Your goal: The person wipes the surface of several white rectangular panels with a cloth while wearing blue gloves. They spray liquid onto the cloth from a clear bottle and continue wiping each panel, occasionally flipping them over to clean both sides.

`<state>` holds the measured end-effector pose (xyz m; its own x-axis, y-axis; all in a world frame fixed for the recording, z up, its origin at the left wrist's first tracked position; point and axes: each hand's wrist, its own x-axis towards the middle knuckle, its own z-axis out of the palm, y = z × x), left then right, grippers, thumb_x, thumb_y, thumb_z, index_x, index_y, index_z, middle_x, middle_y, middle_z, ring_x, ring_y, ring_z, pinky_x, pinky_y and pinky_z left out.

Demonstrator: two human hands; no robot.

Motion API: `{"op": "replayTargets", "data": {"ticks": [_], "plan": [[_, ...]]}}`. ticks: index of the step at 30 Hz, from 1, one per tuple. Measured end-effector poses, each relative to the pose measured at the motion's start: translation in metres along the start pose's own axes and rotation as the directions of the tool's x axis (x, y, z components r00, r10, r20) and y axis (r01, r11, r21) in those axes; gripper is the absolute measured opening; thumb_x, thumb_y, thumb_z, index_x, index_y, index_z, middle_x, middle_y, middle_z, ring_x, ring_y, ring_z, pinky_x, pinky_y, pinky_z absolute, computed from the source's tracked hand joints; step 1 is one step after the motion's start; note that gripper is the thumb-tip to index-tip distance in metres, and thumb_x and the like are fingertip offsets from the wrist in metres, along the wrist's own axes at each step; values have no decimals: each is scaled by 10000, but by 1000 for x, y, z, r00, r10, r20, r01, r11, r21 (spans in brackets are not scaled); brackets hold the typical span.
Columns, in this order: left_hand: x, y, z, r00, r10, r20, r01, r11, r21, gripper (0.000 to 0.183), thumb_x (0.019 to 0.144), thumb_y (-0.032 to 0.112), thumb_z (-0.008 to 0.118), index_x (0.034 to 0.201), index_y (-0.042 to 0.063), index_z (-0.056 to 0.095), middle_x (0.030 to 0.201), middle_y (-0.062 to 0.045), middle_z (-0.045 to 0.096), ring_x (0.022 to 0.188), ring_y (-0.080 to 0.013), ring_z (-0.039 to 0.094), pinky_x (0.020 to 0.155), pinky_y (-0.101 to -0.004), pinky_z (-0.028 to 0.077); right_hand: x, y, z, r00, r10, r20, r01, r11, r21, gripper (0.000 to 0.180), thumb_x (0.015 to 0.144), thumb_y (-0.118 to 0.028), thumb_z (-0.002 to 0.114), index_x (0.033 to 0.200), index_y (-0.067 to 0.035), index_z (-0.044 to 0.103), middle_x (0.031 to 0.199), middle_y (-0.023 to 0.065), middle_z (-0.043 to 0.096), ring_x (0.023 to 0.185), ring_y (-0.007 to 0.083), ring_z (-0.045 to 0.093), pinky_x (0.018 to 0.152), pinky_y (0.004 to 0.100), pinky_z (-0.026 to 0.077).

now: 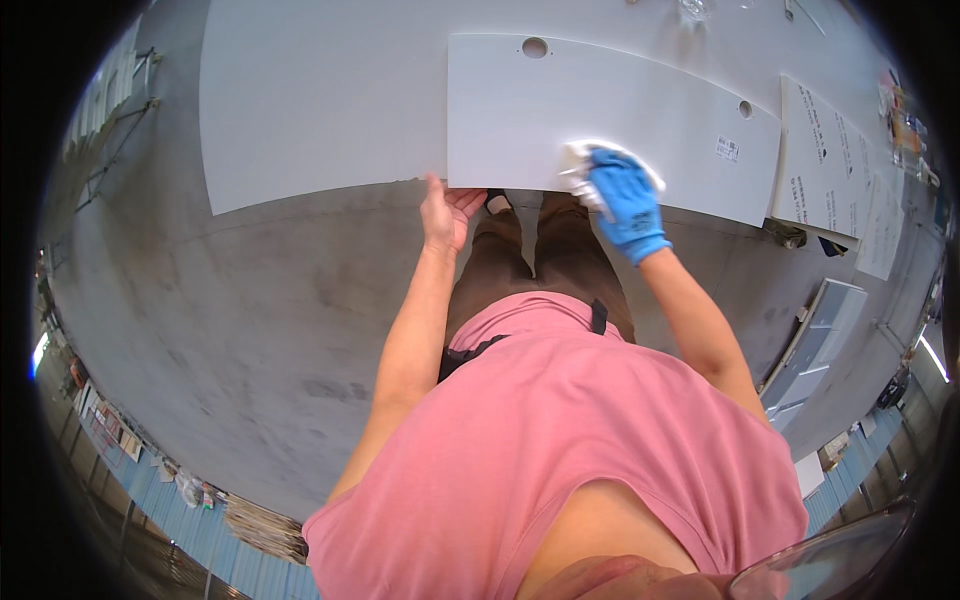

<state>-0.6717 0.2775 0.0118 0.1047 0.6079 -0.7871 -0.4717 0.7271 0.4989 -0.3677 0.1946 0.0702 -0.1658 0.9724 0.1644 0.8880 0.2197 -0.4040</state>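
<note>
A white panel with two round holes and a small printed label lies before me on a larger pale board. My right hand, in a blue glove, presses a white cloth onto the panel near its front edge. My bare left hand is at the panel's front left corner, palm up with the thumb apart; its fingertips reach under the edge. Whether they grip the panel is hard to tell.
To the right lie printed white boards. A grey and white panelled piece stands lower right on the concrete floor. A metal rack is at the far left, and a stack of flat sheets lies at lower left.
</note>
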Motion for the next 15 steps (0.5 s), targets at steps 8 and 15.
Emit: {"op": "replayTargets", "data": {"ticks": [8,15], "plan": [[5,-7,-2,998,60,31,-63,995,80,539,1119,469,571,1318,-32,578,1159,-239,719,1079,-378,730,1004,-576,596,60,-67,37,999,-24,-33,24,999,27,485,826,-98,715,1306,-76,651,1465,103,620,1372,302,584,1230,496,389],[3,0,1,996,95,3,-94,988,125,541,1104,459,608,1307,-40,574,1145,-225,718,1063,-375,731,985,-566,608,43,-31,17,998,-52,-42,54,997,49,412,810,-88,727,1220,-86,687,1333,99,673,1298,286,624,1150,453,454]]}}
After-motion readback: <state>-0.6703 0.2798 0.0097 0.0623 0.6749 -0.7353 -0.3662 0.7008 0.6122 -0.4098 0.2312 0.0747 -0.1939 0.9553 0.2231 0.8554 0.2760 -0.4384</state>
